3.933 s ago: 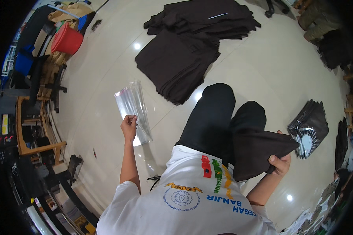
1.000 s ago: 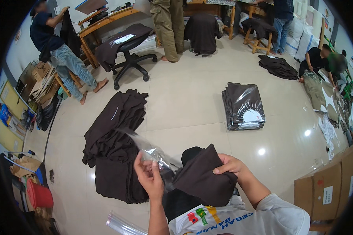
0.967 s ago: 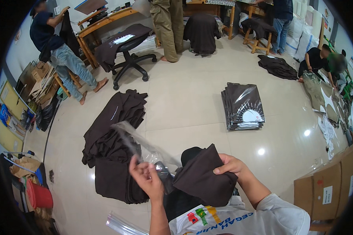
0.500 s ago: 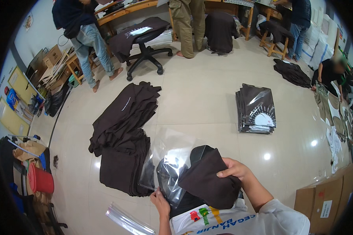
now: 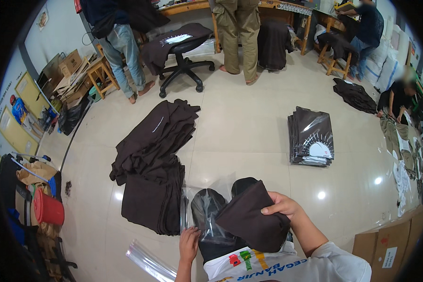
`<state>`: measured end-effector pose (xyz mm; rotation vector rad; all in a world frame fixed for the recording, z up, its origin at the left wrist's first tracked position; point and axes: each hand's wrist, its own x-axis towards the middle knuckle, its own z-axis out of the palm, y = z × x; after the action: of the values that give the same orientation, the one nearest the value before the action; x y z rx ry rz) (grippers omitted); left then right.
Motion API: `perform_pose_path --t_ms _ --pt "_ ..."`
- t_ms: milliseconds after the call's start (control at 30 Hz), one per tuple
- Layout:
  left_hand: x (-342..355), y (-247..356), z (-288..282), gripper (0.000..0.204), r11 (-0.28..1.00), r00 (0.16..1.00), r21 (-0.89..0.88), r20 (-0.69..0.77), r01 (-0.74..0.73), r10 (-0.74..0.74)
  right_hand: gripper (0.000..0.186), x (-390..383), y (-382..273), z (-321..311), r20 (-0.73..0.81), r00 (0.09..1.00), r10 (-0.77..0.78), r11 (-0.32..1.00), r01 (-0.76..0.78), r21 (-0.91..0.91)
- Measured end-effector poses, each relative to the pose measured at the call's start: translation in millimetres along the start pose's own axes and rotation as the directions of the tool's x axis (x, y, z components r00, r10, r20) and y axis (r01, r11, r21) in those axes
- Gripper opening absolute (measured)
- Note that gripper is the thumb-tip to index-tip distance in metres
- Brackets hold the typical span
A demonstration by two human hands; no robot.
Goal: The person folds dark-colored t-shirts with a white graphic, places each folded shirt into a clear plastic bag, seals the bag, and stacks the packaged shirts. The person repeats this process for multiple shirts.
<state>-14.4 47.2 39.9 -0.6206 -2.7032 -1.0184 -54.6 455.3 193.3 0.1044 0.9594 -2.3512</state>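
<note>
My right hand (image 5: 283, 205) grips a folded dark brown shirt (image 5: 254, 220) by its right side, thumb on top, above my lap. A clear plastic bag (image 5: 212, 229) lies loosely over my knee, left of the shirt. My left hand (image 5: 189, 240) is closed on the bag's lower left edge. The shirt's left corner meets or overlaps the bag; I cannot tell whether it is inside. Close to my left hand is a neat stack of folded dark shirts (image 5: 150, 204). Below it lies a bundle of clear plastic bags (image 5: 148, 262).
A heap of unfolded dark shirts (image 5: 160, 134) lies beyond the folded stack. Bagged shirts with a white sunburst print (image 5: 311, 134) are piled front right. Cardboard boxes (image 5: 385, 244) stand at lower right, a red bucket (image 5: 49, 207) at left. Several people work around an office chair (image 5: 183, 70) and benches.
The plastic bag has sunk and flattened over my knee, its upper part lower than before. My left hand has shifted slightly; my right hand still holds the folded shirt in place.
</note>
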Motion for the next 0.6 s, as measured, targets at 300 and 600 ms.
perform_pose_path --t_ms 300,600 --pt "129 36 -17 0.021 0.995 0.948 0.007 -0.302 -0.101 0.098 0.066 -11 -1 3 -0.021 0.998 -0.058 0.998 0.057 -0.021" --pt "195 107 -34 0.006 0.987 0.988 -0.143 -0.125 0.071 -0.090 0.067 -14 3 -6 -0.047 0.997 -0.060 0.997 0.058 -0.046"
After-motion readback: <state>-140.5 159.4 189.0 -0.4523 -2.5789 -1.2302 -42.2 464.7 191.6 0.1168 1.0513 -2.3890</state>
